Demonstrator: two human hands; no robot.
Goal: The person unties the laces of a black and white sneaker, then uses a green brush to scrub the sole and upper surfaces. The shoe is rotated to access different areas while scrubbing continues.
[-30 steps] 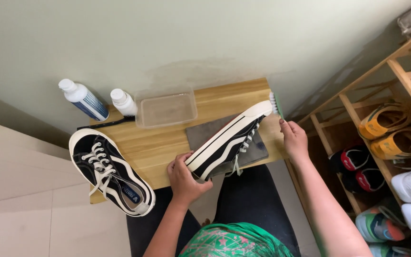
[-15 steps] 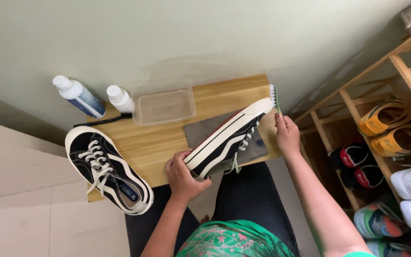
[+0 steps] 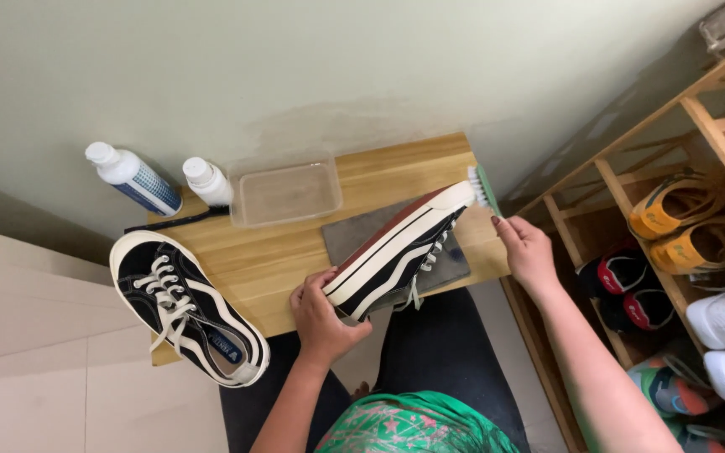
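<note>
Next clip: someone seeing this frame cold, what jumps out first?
Most likely the black-and-white sneaker tilted on its side at centre, its heel gripped by the left hand while the right hand holds a green brush at its toe. Its mate, the second sneaker, lies laces-up at the left end of the wooden bench. A shoe rack with colourful pairs fills the right edge.

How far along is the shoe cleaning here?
Done: nothing I can confirm. In hand: the left hand grips one sneaker on its side while the right hand sets a green brush to its toe. Left: the second sneaker lies untouched on the bench, bottles capped.
</note>
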